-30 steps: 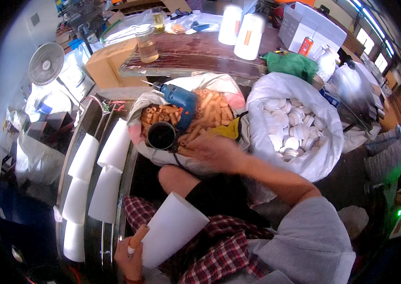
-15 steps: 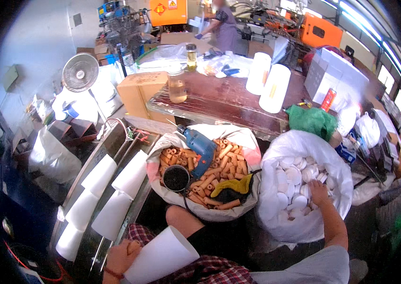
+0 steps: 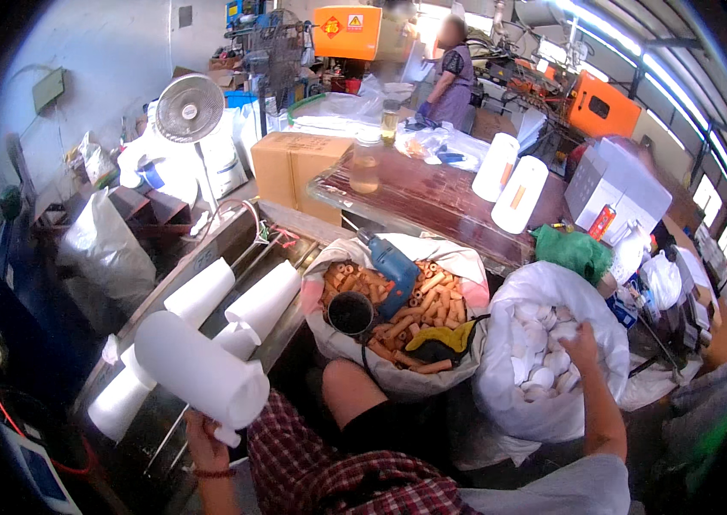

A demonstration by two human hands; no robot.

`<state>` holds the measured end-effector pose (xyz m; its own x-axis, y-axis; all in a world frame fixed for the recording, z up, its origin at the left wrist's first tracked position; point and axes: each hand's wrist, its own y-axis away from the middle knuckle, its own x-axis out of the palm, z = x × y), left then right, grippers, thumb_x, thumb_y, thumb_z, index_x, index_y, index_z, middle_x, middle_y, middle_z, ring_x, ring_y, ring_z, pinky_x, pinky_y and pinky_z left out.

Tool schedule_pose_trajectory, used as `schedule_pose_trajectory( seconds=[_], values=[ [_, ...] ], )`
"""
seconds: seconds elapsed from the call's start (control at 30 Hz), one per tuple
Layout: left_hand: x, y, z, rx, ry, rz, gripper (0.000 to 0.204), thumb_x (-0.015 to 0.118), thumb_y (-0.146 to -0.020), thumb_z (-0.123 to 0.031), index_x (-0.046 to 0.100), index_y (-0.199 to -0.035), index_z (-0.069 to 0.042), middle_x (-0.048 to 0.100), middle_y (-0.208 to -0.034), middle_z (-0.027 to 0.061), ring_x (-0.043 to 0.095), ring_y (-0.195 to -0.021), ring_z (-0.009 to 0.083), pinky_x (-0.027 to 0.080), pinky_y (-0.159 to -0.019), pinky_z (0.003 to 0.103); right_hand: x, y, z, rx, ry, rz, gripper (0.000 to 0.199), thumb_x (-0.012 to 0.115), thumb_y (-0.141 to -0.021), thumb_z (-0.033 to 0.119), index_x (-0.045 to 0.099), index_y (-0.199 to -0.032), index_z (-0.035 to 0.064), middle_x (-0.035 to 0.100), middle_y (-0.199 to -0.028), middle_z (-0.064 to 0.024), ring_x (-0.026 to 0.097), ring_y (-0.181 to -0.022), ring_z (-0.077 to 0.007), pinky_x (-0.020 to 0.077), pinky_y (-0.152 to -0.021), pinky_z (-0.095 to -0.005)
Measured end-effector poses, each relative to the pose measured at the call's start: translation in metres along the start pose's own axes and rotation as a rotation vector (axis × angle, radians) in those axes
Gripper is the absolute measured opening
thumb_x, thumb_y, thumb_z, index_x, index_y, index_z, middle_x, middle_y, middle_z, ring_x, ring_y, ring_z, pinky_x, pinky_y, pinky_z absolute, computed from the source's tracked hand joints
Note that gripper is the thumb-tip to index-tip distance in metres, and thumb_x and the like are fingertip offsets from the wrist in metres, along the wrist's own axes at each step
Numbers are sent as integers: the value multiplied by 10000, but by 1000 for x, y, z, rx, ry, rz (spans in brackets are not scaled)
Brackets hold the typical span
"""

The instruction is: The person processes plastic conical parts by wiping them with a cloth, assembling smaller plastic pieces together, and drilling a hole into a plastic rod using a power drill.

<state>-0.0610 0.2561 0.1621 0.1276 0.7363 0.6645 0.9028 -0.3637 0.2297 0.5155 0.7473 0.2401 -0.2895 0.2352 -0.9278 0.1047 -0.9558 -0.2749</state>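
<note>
My left hand (image 3: 207, 442) is closed at the lower end of a large white foam-like tube (image 3: 196, 360), which is tilted over the wooden trough. A small white piece sticks out beside my fingers at that end. On the right, my right hand (image 3: 582, 345) reaches into a white sack (image 3: 501, 403) of round white discs (image 3: 542, 378). Its fingers are curled against the discs, and whether one is between them is hidden. Several white tapered tubes (image 3: 264, 300) lie in two rows on metal rods in the trough (image 3: 247, 210) at my left.
Between my knees and the table, a sack (image 3: 398, 390) holds brown tubes, a blue drill (image 3: 391, 270), a dark cup (image 3: 350, 313) and a yellow-black glove (image 3: 441, 339). Two white rolls (image 3: 520, 196) and jars (image 3: 365, 163) stand on the table. A fan (image 3: 190, 109) and a co-worker (image 3: 453, 81) are farther back.
My left hand has swung the white tube from my lap up and left over the trough. My right hand stays at the discs, its fingers more curled. The view has shifted.
</note>
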Motion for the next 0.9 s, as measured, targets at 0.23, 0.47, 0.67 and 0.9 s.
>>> schedule_pose_trajectory(
  seconds=[0.23,0.47,0.67,0.9],
  values=[
    [55,5,25,-116,240,30,254,545,-899,-226,518,-1078,-47,590,-943,84,599,-855,203,542,-690,359,10,72,315,-747,-821,151,521,749,-647,49,411,-1044,38,490,-1165,-139,505,-1054,-243,448,-874,-340],
    [74,31,20,-116,345,-46,100,558,-882,-128,490,-918,-65,620,-908,94,622,-851,208,541,-724,323,21,194,508,-1237,-948,218,362,773,-631,115,449,-777,53,426,-1283,-204,484,-1122,-366,396,-921,-458],
    [59,32,10,-1,322,-62,91,542,-896,-105,493,-972,-98,614,-1022,61,628,-918,181,564,-722,314,9,204,526,-1436,-787,203,336,774,-648,157,508,-820,46,425,-1299,-180,472,-1120,-402,400,-926,-457],
    [57,36,13,-9,312,-113,122,538,-897,-98,427,-847,-100,613,-941,88,633,-873,198,576,-689,337,7,194,526,-1443,-694,356,416,769,-676,199,520,-971,47,438,-1277,-165,524,-1083,-341,442,-901,-415]
  ],
)
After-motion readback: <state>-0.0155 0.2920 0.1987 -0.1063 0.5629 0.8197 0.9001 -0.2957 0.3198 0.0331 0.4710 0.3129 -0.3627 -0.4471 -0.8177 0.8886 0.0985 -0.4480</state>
